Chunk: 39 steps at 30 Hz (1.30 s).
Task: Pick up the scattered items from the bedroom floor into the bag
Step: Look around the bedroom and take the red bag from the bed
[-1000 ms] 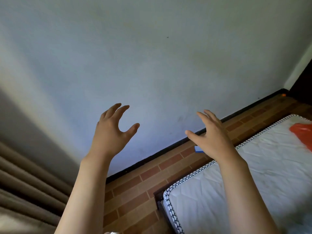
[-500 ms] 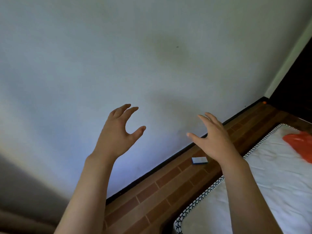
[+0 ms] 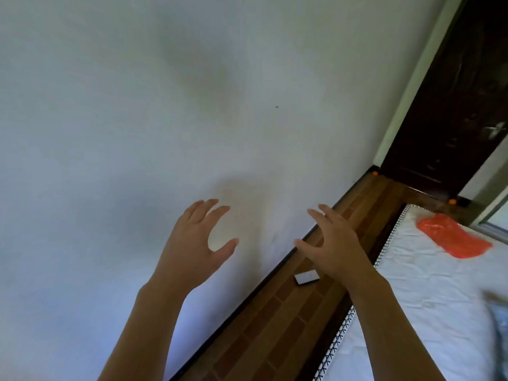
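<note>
While both hands, left hand (image 3: 192, 251) and right hand (image 3: 334, 246), hang spread and empty, a small white card (image 3: 307, 278) lies on the brick-pattern floor (image 3: 264, 334) beneath the right.

Soft daylight fills the room, with no hard glare. The wall (image 3: 137, 105) is evenly lit but shades bluish toward the lower left, and faint grey shadows smudge it above and between the hands. The door (image 3: 450, 105) at upper right is nearly black, its detail lost. The mattress (image 3: 439, 298) is the brightest area, close to washed out. Wide-angle distortion tilts and bends the straight edges. The whole frame is slightly soft, and a grey shape (image 3: 499, 323) at the right edge is smeared by blur.
</note>
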Each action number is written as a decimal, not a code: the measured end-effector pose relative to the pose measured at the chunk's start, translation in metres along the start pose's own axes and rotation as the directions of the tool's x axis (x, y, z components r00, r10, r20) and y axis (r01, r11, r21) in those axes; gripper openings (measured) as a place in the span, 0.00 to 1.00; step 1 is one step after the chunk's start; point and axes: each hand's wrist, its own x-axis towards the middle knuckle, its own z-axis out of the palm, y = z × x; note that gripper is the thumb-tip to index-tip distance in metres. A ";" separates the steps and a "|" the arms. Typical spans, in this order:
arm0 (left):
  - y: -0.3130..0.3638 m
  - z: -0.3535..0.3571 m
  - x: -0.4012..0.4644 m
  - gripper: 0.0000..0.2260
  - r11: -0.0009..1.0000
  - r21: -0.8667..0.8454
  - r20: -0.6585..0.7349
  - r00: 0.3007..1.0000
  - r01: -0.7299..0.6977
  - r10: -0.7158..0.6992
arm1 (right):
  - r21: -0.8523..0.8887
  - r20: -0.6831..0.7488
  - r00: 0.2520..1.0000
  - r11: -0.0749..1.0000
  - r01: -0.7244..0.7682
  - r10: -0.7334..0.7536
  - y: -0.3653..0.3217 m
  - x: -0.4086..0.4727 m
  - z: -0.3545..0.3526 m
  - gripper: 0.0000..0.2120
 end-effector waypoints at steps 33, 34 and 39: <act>0.119 0.274 0.357 0.34 0.882 -0.032 0.292 0.839 -0.471 0.459 | -0.029 -0.244 0.861 0.884 -0.466 0.446 0.254 0.169 -0.041 0.37; 0.124 0.282 0.364 0.34 0.878 -0.044 0.293 0.834 -0.476 0.467 | -0.018 -0.255 0.853 0.879 -0.476 0.456 0.264 0.171 -0.043 0.36; 0.150 0.319 0.394 0.35 0.854 -0.100 0.303 0.801 -0.511 0.516 | 0.002 -0.299 0.801 0.840 -0.543 0.518 0.300 0.170 -0.057 0.39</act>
